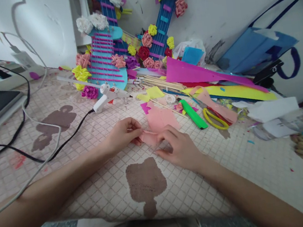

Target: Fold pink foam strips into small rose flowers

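A small piece of pink crepe paper (149, 139) is held just above the table between my two hands. My left hand (127, 132) pinches its left end between thumb and fingers. At its right edge, the curled fingers of my right hand (178, 146) grip the paper, with the thumb lower and a little apart. Just behind my hands lie several pink paper pieces (165, 118). A white hot glue gun (110, 96) rests beyond my left hand. A green utility knife (193, 113) and yellow-handled scissors (215, 119) lie to the right.
Decorated blue models with paper flowers (105, 61) lean at the back. Wooden sticks (161, 82) and a magenta sheet (202, 73) lie before the wall. A black cable (78, 130) crosses the left side. A clear jar (289, 121) lies at right; a blue bag (257, 47) stands behind.
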Action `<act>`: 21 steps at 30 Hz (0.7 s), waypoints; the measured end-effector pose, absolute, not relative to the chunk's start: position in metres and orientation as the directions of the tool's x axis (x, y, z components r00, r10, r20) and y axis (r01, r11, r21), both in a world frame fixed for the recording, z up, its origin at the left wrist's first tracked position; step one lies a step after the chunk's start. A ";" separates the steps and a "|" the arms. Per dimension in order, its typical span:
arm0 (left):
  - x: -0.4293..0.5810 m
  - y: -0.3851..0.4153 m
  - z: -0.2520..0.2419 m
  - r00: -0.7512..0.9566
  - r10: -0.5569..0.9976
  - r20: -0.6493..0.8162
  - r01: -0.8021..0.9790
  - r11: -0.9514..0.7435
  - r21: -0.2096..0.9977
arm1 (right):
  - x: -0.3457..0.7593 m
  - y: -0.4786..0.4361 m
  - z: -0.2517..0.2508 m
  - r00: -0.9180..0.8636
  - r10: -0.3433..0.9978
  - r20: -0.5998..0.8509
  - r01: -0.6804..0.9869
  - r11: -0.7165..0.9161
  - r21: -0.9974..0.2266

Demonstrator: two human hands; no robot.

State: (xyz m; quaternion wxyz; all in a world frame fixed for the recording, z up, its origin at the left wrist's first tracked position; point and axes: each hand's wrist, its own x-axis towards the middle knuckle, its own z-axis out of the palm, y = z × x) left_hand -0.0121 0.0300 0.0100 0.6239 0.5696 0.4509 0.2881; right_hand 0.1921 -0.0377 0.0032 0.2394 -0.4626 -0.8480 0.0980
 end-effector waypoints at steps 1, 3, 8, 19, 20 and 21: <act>-0.012 0.030 0.010 0.429 0.872 -0.236 0.153 0.187 0.970 | 0.191 -0.037 0.001 -0.454 0.837 0.305 0.755 0.544 -0.366; -0.012 0.030 0.009 0.444 0.866 -0.230 0.151 0.181 0.972 | 0.189 -0.035 -0.002 -0.447 0.842 0.302 0.779 0.533 -0.330; -0.016 0.027 0.006 0.480 0.868 -0.127 0.233 0.013 0.972 | 0.190 -0.034 -0.006 -0.490 0.812 0.317 0.773 0.573 -0.272; -0.042 0.023 0.010 0.720 0.621 0.310 0.384 -0.729 0.567 | 0.195 -0.035 -0.003 -0.467 0.840 0.276 0.735 0.542 -0.407; -0.042 0.023 0.009 0.732 0.607 0.311 0.380 -0.741 0.553 | 0.195 -0.034 -0.002 -0.467 0.842 0.269 0.733 0.539 -0.414; -0.042 0.023 0.009 0.744 0.591 0.311 0.371 -0.753 0.543 | 0.196 -0.034 -0.002 -0.476 0.838 0.267 0.731 0.545 -0.411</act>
